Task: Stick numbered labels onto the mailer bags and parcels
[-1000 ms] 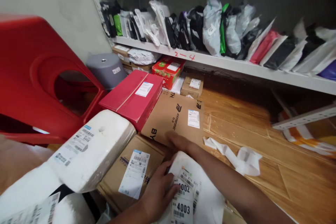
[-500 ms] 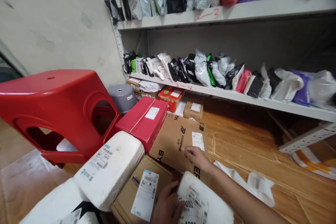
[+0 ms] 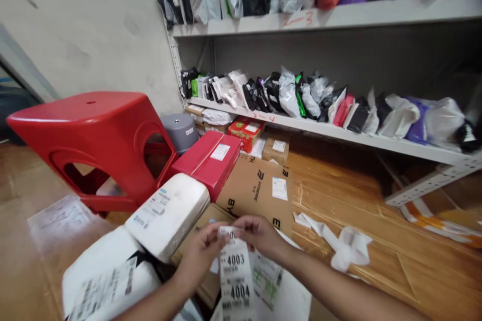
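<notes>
- Grip of the left hand point(image 3: 203, 251): thumb and fingers together, pinched on the upper left edge of a label strip point(image 3: 235, 268).
- Grip of the right hand point(image 3: 263, 235): thumb and fingertips closed on the strip's upper right edge, fingers curled, knuckles upward.
- Both hands meet at the strip's top, fingertips nearly touching; the left forearm rises from the bottom edge toward the right, the right forearm slants in from the lower right.
- The strip hangs from the fingers, showing 4003 above 4004; its topmost number is partly covered, and its lower end leaves the view.
- Behind the strip and below the right hand lies a white parcel point(image 3: 288, 286) bearing labels; whether the strip touches it, I cannot tell.
- Beyond the hands sits a large printed brown box point(image 3: 250, 188), beside a red box point(image 3: 207, 160).
- Right of the brown box, a white scrap point(image 3: 350, 248) lies on the wooden floor point(image 3: 395, 241).
</notes>
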Demonstrator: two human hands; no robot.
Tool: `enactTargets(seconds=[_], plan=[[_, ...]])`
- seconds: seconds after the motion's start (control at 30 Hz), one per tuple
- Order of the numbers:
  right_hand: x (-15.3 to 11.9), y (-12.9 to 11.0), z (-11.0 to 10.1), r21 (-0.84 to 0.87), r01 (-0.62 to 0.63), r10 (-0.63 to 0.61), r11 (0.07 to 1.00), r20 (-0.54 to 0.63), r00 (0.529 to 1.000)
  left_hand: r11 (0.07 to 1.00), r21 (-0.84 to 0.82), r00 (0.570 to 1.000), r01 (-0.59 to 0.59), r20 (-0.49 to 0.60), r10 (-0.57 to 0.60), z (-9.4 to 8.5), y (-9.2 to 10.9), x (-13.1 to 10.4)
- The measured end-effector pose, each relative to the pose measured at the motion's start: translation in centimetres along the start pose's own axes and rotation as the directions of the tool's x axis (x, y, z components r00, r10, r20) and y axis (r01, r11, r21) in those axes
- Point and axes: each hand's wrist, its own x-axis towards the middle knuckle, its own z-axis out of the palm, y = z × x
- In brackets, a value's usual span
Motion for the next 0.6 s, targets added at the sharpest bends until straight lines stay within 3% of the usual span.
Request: enactTargets(seconds=[0.1, 0.2, 0.43, 0.53, 0.6], plan=[[0.4, -0.9, 1.0, 0.036, 0.044, -0.044, 0.998, -0.011, 0.999, 1.000, 0.014, 0.997, -0.004, -0.071, 0.005, -0.4, 2.0, -0.4], [0.4, -1.0, 1.7, 0.049, 0.064, -0.063, 0.997, -0.036, 0.997, 0.995, 0.102, 0.990, -0.013, -0.140, 0.028, -0.8, 2.6, -0.9], [0.2, -0.6, 1.8, -0.011, 0.107, -0.107, 0.994, -0.044, 0.993, 0.958, 0.283, 0.972, -0.050, -0.206, 0.111, -1.1, 1.6, -1.2], [0.6, 0.2, 1.8, 0.013, 0.063, -0.063, 0.998, -0.013, 0.998, 0.930, 0.363, 0.959, -0.057, -0.238, 0.152, -1.5, 1.2, -0.8], [1.1, 1.0, 1.9, 0.029, 0.016, -0.015, 0.999, -0.029, 0.999, 0.941, 0.337, 0.976, -0.039, -0.188, 0.108, -2.0, 1.0, -0.7]])
